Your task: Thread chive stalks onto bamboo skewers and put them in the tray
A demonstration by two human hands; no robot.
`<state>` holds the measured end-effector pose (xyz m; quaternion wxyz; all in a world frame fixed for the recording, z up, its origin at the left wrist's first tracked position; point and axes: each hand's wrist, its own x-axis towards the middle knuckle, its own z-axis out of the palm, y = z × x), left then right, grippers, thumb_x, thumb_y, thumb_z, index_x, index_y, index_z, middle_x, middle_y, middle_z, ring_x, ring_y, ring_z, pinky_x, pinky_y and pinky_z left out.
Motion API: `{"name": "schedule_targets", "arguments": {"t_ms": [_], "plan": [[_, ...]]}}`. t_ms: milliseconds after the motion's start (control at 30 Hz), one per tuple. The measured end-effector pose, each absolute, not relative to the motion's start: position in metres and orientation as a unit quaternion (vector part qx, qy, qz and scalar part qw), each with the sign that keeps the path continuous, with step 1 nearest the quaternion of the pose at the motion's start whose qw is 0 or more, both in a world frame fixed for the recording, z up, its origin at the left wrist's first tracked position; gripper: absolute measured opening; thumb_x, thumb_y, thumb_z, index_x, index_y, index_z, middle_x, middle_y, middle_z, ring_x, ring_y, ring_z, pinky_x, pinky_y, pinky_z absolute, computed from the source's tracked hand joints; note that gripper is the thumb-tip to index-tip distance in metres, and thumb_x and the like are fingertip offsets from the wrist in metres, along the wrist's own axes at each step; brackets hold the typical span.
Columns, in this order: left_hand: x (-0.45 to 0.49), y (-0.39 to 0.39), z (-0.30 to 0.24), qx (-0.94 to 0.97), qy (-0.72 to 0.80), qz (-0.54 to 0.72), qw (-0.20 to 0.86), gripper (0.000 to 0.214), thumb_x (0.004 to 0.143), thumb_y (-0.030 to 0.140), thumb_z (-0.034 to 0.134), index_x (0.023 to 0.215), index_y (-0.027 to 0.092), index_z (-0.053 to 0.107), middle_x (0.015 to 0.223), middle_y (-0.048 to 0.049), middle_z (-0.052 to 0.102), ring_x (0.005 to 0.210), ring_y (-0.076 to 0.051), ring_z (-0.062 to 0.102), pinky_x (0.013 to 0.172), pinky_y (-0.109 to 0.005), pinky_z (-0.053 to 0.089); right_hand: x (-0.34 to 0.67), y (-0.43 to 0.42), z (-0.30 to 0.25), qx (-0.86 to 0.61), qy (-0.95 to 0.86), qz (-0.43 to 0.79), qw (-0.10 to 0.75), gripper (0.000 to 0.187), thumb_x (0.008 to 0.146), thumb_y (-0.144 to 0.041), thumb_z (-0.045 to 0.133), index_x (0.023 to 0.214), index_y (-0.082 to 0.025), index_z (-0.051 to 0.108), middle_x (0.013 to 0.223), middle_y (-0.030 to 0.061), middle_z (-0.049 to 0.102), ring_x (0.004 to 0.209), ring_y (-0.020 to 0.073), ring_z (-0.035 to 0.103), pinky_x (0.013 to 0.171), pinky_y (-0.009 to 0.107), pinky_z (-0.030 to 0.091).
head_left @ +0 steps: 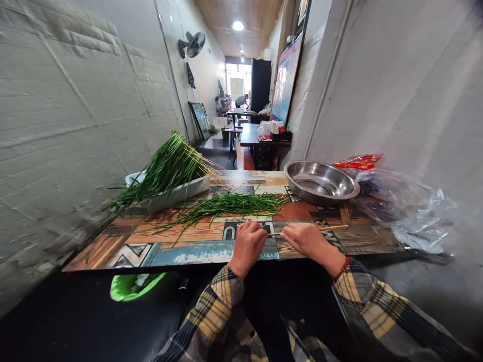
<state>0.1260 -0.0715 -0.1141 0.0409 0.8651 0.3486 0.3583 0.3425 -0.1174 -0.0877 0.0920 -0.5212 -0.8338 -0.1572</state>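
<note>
A thin tan bamboo skewer (334, 228) runs nearly level just above the front of the table. My right hand (307, 240) is closed around its middle, and the skewer sticks out to the right past the fingers. At its left end, my left hand (248, 245) pinches it; whatever else those fingers cover is hidden. A loose pile of green chives (236, 203) lies on the table just beyond both hands. Farther left, a thick heap of chives (162, 168) with several skewers (206, 163) on it fills a white tray (177, 195).
A steel basin (320, 183) stands at the back right of the patterned table (215, 251). Beside it lie clear plastic bags (407, 206) and a red packet (360, 162). Below the front edge, at left, is a green-lined bin (124, 289). A person (241, 100) bends far back.
</note>
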Motion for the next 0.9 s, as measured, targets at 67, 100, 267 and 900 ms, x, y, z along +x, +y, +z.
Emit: {"name": "schedule_targets", "arguments": {"t_ms": [67, 100, 267, 900], "plan": [[0.122, -0.076, -0.113, 0.883, 0.336, 0.328, 0.018, 0.023, 0.093, 0.029, 0.049, 0.080, 0.022, 0.066, 0.086, -0.0039, 0.063, 0.087, -0.019, 0.052, 0.083, -0.038, 0.038, 0.338, -0.119, -0.086, -0.514, -0.841, -0.153, 0.078, 0.039, 0.101, -0.039, 0.036, 0.078, -0.020, 0.061, 0.072, 0.0032, 0.064, 0.064, 0.0145, 0.057, 0.056, 0.030, 0.022], [0.120, -0.077, -0.113, 0.891, 0.328, 0.313, 0.007, 0.023, 0.093, 0.028, 0.048, 0.080, 0.022, 0.066, 0.086, -0.0041, 0.063, 0.086, -0.020, 0.052, 0.083, -0.038, 0.038, 0.337, -0.120, -0.086, -0.510, -0.843, -0.153, 0.072, 0.039, 0.100, -0.040, 0.036, 0.078, -0.020, 0.062, 0.072, 0.0031, 0.064, 0.063, 0.0145, 0.057, 0.056, 0.030, 0.022], [0.112, -0.084, -0.109, 0.921, 0.298, 0.251, -0.031, 0.019, 0.090, 0.019, 0.049, 0.078, 0.021, 0.063, 0.085, -0.0064, 0.061, 0.086, -0.022, 0.051, 0.084, -0.041, 0.038, 0.331, -0.122, -0.086, -0.497, -0.854, -0.144, 0.050, 0.036, 0.100, -0.039, 0.039, 0.081, -0.019, 0.063, 0.072, 0.0037, 0.064, 0.064, 0.0147, 0.057, 0.056, 0.029, 0.022], [0.104, -0.080, -0.096, 0.960, 0.218, 0.163, -0.062, 0.015, 0.087, 0.015, 0.052, 0.078, 0.022, 0.062, 0.083, -0.0059, 0.060, 0.086, -0.024, 0.050, 0.086, -0.040, 0.036, 0.324, -0.127, -0.078, -0.491, -0.863, -0.113, 0.029, 0.039, 0.099, -0.044, 0.039, 0.083, -0.018, 0.064, 0.076, 0.0055, 0.066, 0.065, 0.0152, 0.057, 0.056, 0.027, 0.027]]}}
